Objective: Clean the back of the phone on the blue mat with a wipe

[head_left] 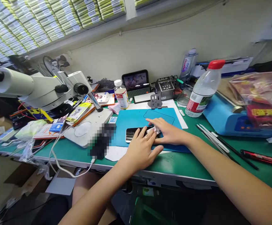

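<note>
We hold both hands over a flat black phone with a white rim (129, 135), on a blue rectangular mat (128, 118).
We seem to be wiping it: our left hand (142, 153) lies spread, fingers loose; whether our right hand (170, 132) pinches the crumpled white tissue (155, 130), we cannot tell. A next stroke calls for light pressure; bare mat opens beyond, the green bench's (184, 165) edge near us.

glossy dark glass on the phone (130, 133) in front of me, crumpled white scrap (155, 130), paper or cloth I can't tell, matt blue mat (131, 118), kinda shiny green benchtop (173, 167), clear plastic bottle (207, 82) with smooth red cap (216, 64), polished metal microscope post (95, 101), crinkly glossy plastic bag (262, 89)
</note>
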Available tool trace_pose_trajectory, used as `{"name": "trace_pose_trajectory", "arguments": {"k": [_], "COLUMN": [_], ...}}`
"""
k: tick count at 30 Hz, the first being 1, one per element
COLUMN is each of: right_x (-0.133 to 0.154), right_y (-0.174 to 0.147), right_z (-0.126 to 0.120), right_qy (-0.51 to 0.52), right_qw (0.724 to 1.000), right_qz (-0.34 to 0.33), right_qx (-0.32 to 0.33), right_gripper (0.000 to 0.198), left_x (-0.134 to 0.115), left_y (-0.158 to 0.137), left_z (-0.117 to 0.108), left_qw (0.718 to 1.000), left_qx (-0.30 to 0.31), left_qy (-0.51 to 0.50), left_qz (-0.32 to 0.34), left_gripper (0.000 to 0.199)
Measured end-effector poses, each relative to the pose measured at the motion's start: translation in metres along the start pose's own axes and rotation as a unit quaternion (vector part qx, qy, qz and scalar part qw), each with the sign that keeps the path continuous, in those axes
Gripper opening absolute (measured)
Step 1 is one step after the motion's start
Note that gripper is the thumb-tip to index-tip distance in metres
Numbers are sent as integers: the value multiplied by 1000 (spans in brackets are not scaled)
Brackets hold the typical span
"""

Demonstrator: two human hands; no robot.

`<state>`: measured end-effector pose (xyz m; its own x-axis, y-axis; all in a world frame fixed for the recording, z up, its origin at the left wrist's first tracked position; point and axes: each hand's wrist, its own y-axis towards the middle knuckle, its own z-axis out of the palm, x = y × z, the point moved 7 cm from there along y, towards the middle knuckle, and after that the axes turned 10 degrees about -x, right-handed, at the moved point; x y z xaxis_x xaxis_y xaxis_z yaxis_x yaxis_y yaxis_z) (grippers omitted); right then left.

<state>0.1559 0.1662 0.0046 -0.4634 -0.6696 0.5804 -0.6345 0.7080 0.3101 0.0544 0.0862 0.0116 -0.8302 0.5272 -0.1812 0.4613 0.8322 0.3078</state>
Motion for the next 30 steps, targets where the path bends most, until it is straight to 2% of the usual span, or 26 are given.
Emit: {"name": "trace_pose_trajectory", "arguments": {"k": [4,8,10,15,18,22,25,30], "right_x": [-10,-11,-8,-6,-6,-3,-2,-5], "right_y": [2,1,1,1,0,0,0,1], "right_z": [0,0,-2,-3,-2,-3,-3,-6], "right_qy": [10,1,-5,-13,-5,3,5,44], "right_qw": [1000,999,999,998,998,998,997,997], "right_qz": [20,36,34,54,62,61,69,66], "right_qx": [-11,-5,-2,7,11,14,20,-6], "right_gripper": [92,102,106,112,109,109,110,87], "left_x": [-1,2,14,68,86,86,79,69], "left_y": [24,21,12,-17,-38,-58,-62,-68], "left_z": [6,4,-1,-19,-26,-27,-25,-27], "left_qw": [1000,999,998,990,988,988,988,991], "left_qx": [0,-14,-22,-17,-12,-30,-48,-42], "left_qy": [3,17,32,91,107,106,101,77], "left_qz": [-23,-31,-44,-103,-111,-106,-103,-100], "left_gripper": [69,71,68,57,54,54,55,53]}}
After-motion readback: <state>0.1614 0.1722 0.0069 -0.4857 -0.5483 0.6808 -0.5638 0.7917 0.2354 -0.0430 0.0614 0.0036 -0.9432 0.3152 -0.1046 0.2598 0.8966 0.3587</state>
